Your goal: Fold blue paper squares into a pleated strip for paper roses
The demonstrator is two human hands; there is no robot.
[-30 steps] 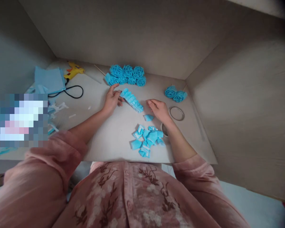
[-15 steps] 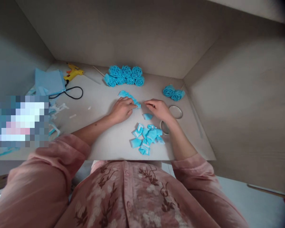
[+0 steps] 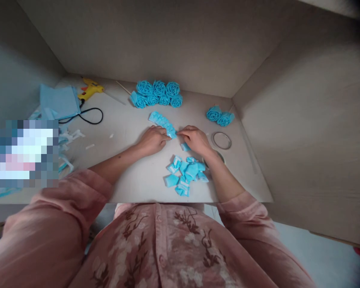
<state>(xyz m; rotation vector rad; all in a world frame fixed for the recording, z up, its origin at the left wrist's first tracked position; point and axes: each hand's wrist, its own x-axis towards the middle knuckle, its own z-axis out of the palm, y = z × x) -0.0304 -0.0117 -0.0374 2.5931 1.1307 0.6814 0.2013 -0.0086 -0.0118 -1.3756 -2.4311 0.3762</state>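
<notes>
A strip of overlapping folded blue paper petals [image 3: 162, 122] slants across the middle of the table. My left hand [image 3: 153, 140] is closed, thumb and fingertips pinching the strip's near end. At the same end, my right hand [image 3: 195, 139] has its fingers drawn together, the tips touching the edge of the strip. A single blue folded petal [image 3: 185, 147] lies partly under my right hand. Closer to me is a loose pile of blue folded petals [image 3: 189, 172], some showing white tape strips.
Several blue paper roses [image 3: 159, 94] stand clustered at the back, with two more blue roses [image 3: 220, 116] at right. Tape roll [image 3: 222, 141] lies beside my right forearm, another partly beneath it. At left are a yellow glue gun [image 3: 91, 89], blue sheets [image 3: 60, 102] and white scraps.
My right hand has moved left onto the strip's near end, from which it was apart. My left hand has drawn back slightly, so more of the strip shows.
</notes>
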